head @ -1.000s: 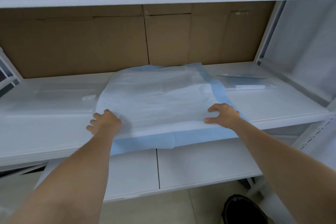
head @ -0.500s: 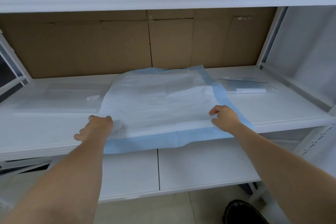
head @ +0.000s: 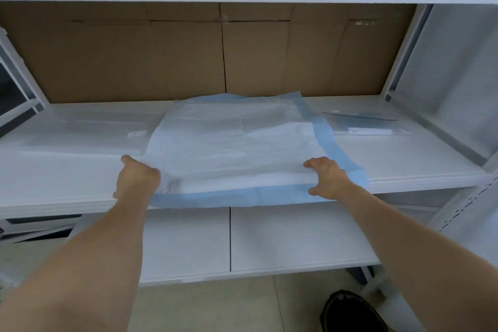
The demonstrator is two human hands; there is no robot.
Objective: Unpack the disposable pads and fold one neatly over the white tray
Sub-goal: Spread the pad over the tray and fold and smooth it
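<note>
I see a white shelf backed by cardboard, with another shelf board close overhead, so room to lift is limited. One disposable pad, white with a blue border, lies spread across the middle, its near edge hanging over the shelf front. I judge unpacking done and the folding still under way; the white tray is not visible, presumably beneath the pad. My left hand grips the pad's near-left corner, its fingers hidden underneath. My right hand curls over the near-right edge, thumb below. Flat clear packets lie right, well apart.
</note>
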